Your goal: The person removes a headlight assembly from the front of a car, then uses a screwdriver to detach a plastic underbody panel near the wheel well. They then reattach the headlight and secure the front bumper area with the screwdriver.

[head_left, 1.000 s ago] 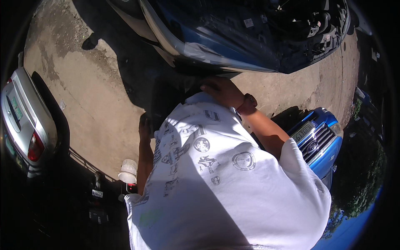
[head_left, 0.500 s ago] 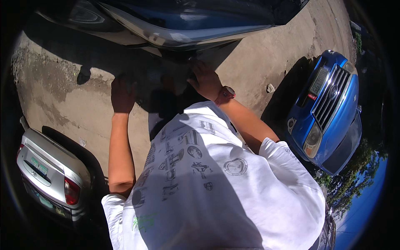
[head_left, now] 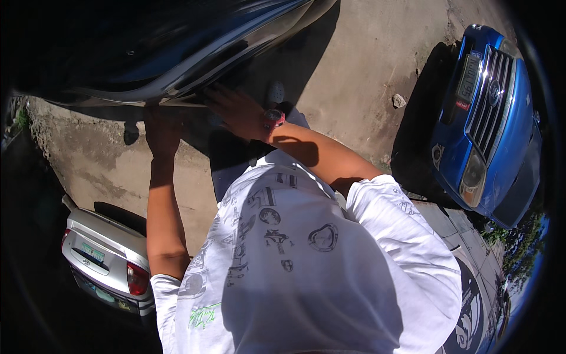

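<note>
Fingers of your right hand look stretched out toward the lower edge of a dark car, which fills the upper left of the head view. Shadow covers them, so you cannot tell whether their tips press on the bodywork, curl under it or stop just beside it. Your left hand is farther left along the same edge, its fingers pointing up toward the car; they too are lost in shade, and whether they are open or hooked round anything cannot be told. You show no tool or loose part in either hand.

As for progress, both your hands are at the glossy body edge, which looks whole where the light catches it. How much is done or left at that edge cannot be judged from here.

You wear a red wristwatch on your right wrist and a white T-shirt printed with line drawings. Below your hands are your dark trousers, on sunlit ground. Well apart, on your right, stands a blue vehicle, its barred grille facing you, with a small stone near it. To your lower left sits a silver sedan, its red tail lamp toward you.
</note>
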Motion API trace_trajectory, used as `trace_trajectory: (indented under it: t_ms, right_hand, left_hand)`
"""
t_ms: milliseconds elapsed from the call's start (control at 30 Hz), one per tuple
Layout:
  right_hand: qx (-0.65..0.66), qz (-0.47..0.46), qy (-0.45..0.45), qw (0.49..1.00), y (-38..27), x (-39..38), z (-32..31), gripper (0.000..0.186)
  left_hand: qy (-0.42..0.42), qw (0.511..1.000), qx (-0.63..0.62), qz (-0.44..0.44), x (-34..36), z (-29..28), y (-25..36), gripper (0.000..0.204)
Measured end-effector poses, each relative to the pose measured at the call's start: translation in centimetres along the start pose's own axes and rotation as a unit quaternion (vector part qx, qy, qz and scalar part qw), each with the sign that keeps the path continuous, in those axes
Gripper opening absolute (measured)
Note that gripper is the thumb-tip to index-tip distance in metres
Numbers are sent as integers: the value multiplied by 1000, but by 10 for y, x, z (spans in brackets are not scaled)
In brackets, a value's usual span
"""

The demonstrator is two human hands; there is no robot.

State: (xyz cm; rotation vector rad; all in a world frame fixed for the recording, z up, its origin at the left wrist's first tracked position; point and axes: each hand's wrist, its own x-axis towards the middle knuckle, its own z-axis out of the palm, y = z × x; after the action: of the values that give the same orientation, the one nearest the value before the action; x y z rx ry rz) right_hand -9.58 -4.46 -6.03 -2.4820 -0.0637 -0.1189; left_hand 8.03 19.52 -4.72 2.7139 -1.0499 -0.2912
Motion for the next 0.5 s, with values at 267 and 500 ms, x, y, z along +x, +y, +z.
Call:
trace_trajectory:
  t_ms: [267, 500]
  right_hand:
    - [41, 17, -62, 997, 13, -14, -11, 67]
    - [34, 51, -43, 997, 21, -42, -11, 60]
  left_hand:
    - [-7, 993, 103, 64, 15, -19, -32, 66]
    - [-37, 996, 83, 25, 21, -32, -32, 57]
